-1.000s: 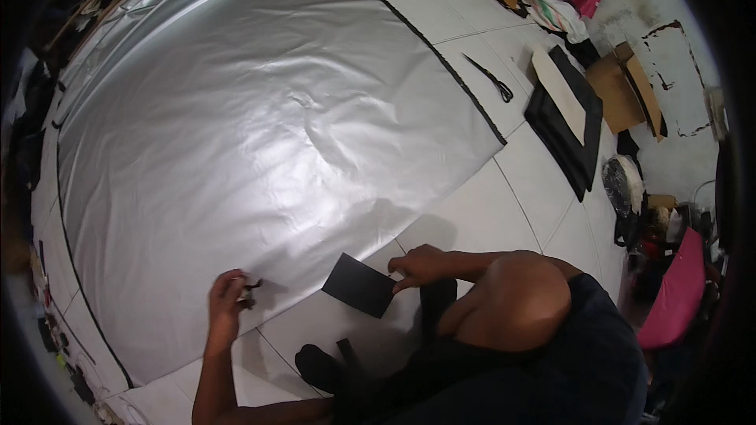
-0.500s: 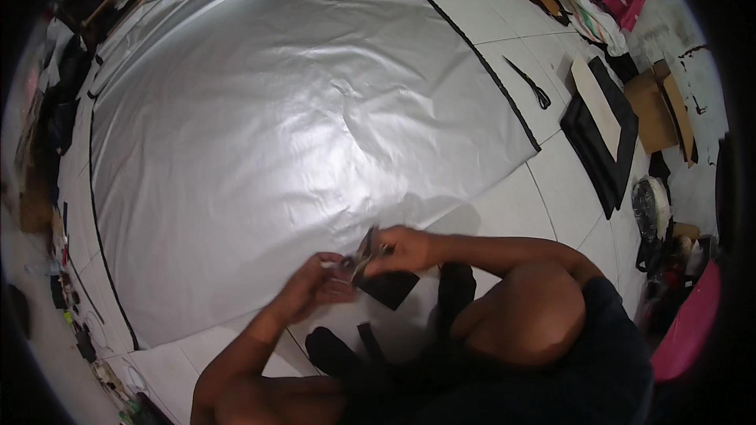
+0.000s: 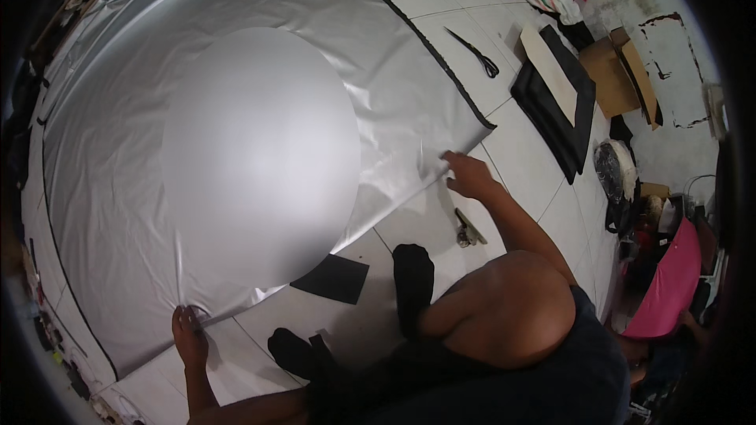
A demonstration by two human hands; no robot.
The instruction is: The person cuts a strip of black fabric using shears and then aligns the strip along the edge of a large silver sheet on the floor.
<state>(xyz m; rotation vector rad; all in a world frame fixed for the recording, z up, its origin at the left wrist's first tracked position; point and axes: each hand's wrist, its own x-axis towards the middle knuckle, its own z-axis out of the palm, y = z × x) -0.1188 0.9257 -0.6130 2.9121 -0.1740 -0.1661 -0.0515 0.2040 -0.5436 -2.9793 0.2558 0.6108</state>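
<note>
Now both hands, left hand [image 3: 189, 334] and right hand [image 3: 468, 175], on silver sheet [image 3: 260, 149] edge.

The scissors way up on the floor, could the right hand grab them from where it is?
Probably not without leaning. The right hand rests at the silver sheet's edge, and the scissors lie well beyond it across bare tiles, with nothing between.

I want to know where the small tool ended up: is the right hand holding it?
No. The right hand rests on the edge of the silver sheet, while the small tool lies on the floor tiles beside the forearm.
</note>
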